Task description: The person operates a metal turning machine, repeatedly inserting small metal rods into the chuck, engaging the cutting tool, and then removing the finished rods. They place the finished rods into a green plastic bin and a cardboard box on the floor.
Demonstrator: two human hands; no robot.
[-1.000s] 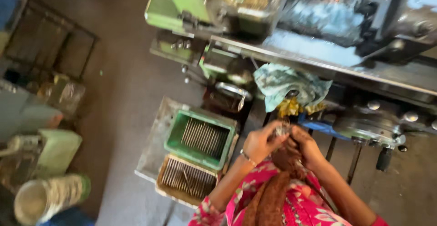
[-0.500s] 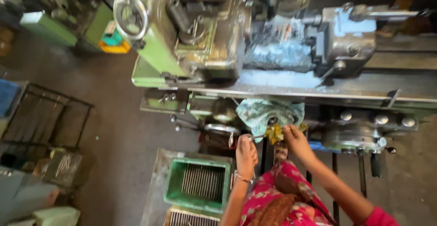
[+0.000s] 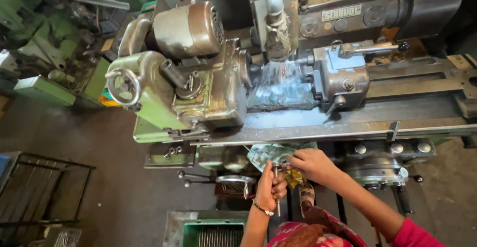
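Workshop floor, dark and oily, spreads around a big grey and green lathe (image 3: 258,78) that fills the space just beyond our hands. Our left hand (image 3: 270,187) is clenched around a thin metal rod (image 3: 276,187), which stands nearly upright and pokes out above and below the fist. Our right hand (image 3: 312,163) sits just beside it, fingers pinched at the rod's upper end, touching a crumpled greenish cloth (image 3: 268,153) that lies right behind both hands, against the lathe's front edge. To do this well, we judge it best to keep the left fist firm so the rod does not turn or slip, and to let the right fingertips do the fine work close to the tip, away from the machine's moving parts. Below the left hand, a green crate (image 3: 211,233) holds rows of similar thin rods. Far above the right hand, a small pale rectangular nameplate (image 3: 341,12) is fixed to the grey housing.
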